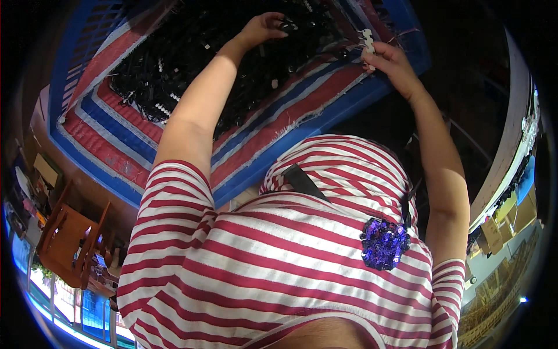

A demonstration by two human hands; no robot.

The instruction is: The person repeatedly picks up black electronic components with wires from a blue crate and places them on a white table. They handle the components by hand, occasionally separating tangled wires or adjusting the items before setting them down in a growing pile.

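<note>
The left hand [264, 27] reaches into the heap of small black parts [221, 64] that fills the middle of a blue crate [372, 93], its fingers curled down and closed on a few of the black pieces near the crate's far edge. The right hand [392, 61] hovers over the crate's right edge, thumb and fingers pinched on a small white strip of parts [367, 42] held upright. A red, white and blue striped woven sheet [116, 139] lines the crate under the heap. The person's striped shirt [279, 262] fills the lower view.
</note>
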